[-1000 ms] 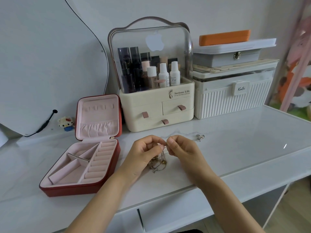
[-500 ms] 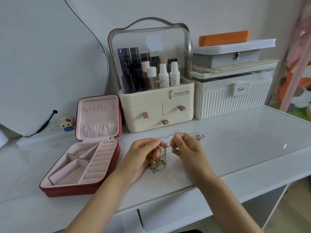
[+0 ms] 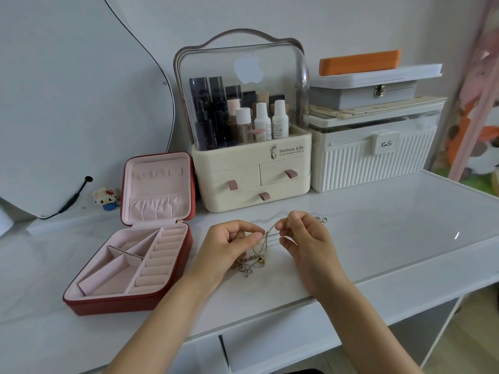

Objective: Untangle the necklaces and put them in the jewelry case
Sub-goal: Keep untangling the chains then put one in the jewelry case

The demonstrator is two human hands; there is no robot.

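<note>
A tangle of thin gold and silver necklaces [image 3: 255, 261] hangs between my hands, its lower part with a small gold bead resting on the white table [image 3: 378, 238]. My left hand [image 3: 229, 247] pinches the chains at its fingertips. My right hand [image 3: 302, 238] pinches strands a little to the right, and several strands stretch taut between the two hands. A silver clasp or pendant [image 3: 322, 220] lies on the table just behind my right hand. The red jewelry case [image 3: 129, 300] lies open at the left, pink lined, with its compartments holding nothing.
A cream cosmetics organizer [image 3: 253, 182] with drawers and a clear dome stands behind my hands. A white ribbed box [image 3: 372, 163] with stacked grey and orange boxes is at the back right. A mirror [image 3: 67, 103] and a small toy figure [image 3: 106, 198] stand at the back left.
My hands have drawn apart, pulling chain strands taut between them. The tangle's lower part stays on the table.
</note>
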